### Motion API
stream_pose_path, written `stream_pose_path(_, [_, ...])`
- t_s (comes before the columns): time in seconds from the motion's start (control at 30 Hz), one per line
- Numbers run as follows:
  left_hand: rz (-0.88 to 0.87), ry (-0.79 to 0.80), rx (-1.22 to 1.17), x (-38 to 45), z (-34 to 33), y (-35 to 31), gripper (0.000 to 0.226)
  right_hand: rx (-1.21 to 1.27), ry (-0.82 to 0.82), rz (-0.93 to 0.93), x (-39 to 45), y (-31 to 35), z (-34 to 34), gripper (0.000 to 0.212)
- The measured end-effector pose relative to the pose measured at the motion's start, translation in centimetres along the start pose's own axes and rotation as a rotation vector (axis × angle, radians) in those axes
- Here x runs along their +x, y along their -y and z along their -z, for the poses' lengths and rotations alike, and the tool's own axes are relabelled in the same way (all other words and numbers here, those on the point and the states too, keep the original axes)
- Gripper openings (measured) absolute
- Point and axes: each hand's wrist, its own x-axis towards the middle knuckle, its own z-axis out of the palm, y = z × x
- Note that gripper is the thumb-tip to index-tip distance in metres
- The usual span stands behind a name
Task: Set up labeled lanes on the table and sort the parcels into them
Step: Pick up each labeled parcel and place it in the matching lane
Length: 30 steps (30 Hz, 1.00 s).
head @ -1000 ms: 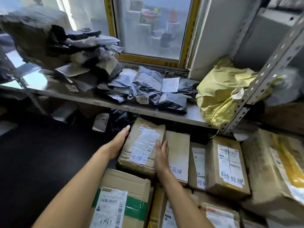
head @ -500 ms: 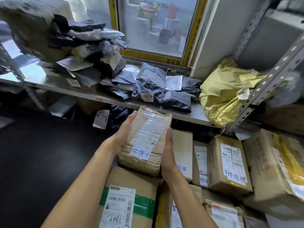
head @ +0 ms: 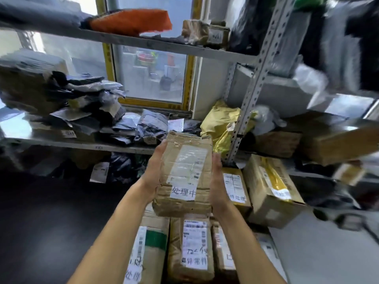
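Note:
I hold a crumpled brown cardboard parcel [head: 184, 171] in the air in front of me, above the table. It carries a shipping label and a white handwritten paper label near its lower end. My left hand [head: 152, 171] grips its left side and my right hand [head: 218, 185] grips its right side. Under it, several brown boxes [head: 189, 249] with white labels lie side by side on the dark table [head: 41, 222]. Two more labeled boxes [head: 270, 187] stand to the right.
A metal shelf [head: 82, 145] behind the table holds black and grey mailer bags [head: 151, 126] and a yellow bag [head: 223, 124]. A perforated steel upright [head: 252, 93] rises at the right. An upper shelf carries an orange parcel [head: 131, 20]. A window [head: 151, 78] is behind.
Both hands have lifted the parcel off the row of boxes and raised it higher. The view has tilted upward, so the upper shelf now shows.

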Motion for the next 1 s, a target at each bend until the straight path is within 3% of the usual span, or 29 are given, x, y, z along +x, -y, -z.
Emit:
stream_pose_path(0.07, [-0.005, 0.048, -0.009, -0.8, -2.6, 0.8, 0.071, -0.016, -0.038, 0.027, -2.3, 1.1, 2.3, 0.098])
stream_pose_path(0.23, [-0.002, 0.122, -0.016, -3.6, -9.9, 3.3, 0.068, 0.061, -0.11, 0.076, -8.6, 2.1, 8.5, 0.079])
stream_pose_path(0.4, [0.0, 0.192, 0.03, -7.4, -18.1, 5.7, 0.062, 0.177, -0.209, 0.092, -16.0, 3.3, 14.4, 0.084])
stream_pose_path(0.53, [0.035, 0.232, 0.033, -10.4, -25.8, 8.5, 0.065, 0.199, -0.284, 0.082, -22.5, 4.2, 20.6, 0.068])
stream_pose_path(0.67, [0.047, 0.276, 0.021, -13.8, -35.1, 12.7, 0.061, 0.171, -0.377, 0.099, -30.3, 4.5, 28.4, 0.081])
stream_pose_path(0.8, [0.161, 0.359, 0.028, -18.3, -44.7, 17.7, 0.066, 0.108, -0.493, 0.079, -38.4, 2.7, 38.8, 0.077])
stream_pose_path(1.0, [0.218, 0.52, 0.11, -22.4, -57.2, 22.6, 0.068, 0.109, -0.631, 0.105, -49.0, 5.2, 47.5, 0.081])
